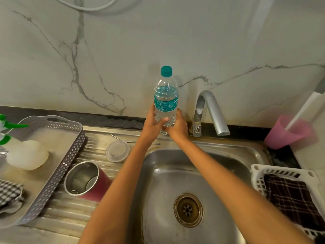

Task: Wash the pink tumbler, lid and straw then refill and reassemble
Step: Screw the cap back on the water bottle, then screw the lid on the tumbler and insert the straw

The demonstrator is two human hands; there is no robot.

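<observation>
Head view | left hand point(152, 124) fingers curled round water bottle point(166, 95) | right hand point(178, 127) fingers wrapped round its lower part

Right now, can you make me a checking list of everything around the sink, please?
Surface: steel sink with a ribbed drainboard on its left.
Job's things: pink tumbler stands open on the drainboard; clear lid lies behind it; thin straw lies behind the lid; capped water bottle, partly full, held upright.
Clutter: grey basket holding a white round object and checked cloth; white basket with a plaid cloth; pink cup.
Hands: left hand and right hand both grip the bottle's lower part.
Cables: white cable loops on the wall.
Surroundings: marble wall; tap, no water seen running.
</observation>
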